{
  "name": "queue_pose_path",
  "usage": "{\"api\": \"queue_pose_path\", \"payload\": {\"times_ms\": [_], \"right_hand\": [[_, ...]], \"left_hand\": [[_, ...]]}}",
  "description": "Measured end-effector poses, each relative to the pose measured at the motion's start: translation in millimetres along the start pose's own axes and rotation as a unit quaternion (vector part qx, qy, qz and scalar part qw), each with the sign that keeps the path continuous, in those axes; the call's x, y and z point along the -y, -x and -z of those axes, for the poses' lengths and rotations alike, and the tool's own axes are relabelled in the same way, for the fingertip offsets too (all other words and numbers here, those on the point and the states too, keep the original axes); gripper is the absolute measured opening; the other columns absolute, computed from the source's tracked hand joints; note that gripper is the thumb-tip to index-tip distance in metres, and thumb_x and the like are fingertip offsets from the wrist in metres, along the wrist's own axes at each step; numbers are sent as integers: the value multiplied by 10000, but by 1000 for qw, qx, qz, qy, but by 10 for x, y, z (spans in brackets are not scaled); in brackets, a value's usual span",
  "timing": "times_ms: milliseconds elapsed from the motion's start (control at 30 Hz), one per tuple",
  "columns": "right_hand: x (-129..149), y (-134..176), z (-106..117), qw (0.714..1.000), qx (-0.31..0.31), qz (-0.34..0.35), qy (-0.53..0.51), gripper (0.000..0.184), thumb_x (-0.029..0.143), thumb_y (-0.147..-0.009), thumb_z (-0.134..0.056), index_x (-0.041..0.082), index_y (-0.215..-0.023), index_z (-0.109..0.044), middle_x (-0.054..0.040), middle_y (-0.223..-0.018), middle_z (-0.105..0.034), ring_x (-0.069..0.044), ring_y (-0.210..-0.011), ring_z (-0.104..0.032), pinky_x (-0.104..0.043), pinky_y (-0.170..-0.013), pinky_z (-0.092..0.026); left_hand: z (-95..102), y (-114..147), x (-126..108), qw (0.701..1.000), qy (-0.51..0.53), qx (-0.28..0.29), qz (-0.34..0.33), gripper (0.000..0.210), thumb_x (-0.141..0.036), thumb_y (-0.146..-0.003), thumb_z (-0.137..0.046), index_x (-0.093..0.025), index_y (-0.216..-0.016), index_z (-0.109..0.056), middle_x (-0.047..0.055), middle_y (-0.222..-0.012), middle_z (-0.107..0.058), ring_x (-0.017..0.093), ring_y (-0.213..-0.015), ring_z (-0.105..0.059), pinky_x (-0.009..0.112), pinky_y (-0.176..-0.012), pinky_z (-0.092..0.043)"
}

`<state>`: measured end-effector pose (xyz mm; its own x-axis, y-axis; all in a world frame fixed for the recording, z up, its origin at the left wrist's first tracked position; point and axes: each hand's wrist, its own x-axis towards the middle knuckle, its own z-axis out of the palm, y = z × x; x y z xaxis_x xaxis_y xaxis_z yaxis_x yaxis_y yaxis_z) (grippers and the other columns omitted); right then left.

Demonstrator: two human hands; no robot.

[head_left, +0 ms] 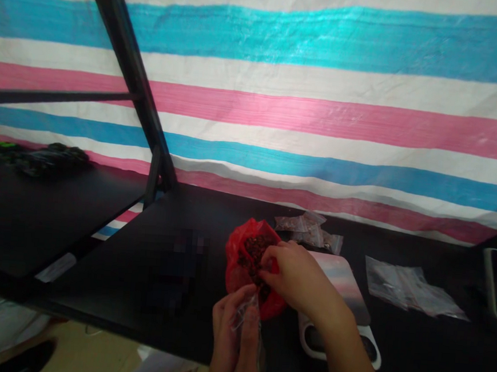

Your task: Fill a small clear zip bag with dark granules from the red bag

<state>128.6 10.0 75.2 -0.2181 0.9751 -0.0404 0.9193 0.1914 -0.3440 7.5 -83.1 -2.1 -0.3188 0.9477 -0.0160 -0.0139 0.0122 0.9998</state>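
In the head view, the left hand (234,334) pinches a small clear bag (245,312) between thumb and fingers at the near edge of an open red bag (235,245), which sits on the black table (211,217) and holds dark brown pieces (256,247). The right hand (295,273) reaches into the red bag with bent fingers; whether they grip any pieces I cannot tell. Its forearm crosses a scale (350,283), hiding part of its plate and front. Small filled bags (311,231) lie behind the scale, flat clear bags (412,288) to its right. A black metal post (129,56) rises at left before a striped sheet (286,40).
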Motion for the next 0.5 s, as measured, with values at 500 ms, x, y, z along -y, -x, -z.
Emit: {"api": "queue_pose_path", "payload": {"times_ms": [500], "right_hand": [[224, -86, -174, 994, 1, -107, -26, 189, 328, -962, -669, 197, -1049, -773, -142, -1081, -821, -313, -1000, -777, -336, -733, -463]], "left_hand": [[194, -526, -17, 997, 29, -18, 71, 776, -845, -849, -604, -218, -1303, -657, 134, -1310, -687, 319, -1210, -692, 485, -1017, -597]]}}
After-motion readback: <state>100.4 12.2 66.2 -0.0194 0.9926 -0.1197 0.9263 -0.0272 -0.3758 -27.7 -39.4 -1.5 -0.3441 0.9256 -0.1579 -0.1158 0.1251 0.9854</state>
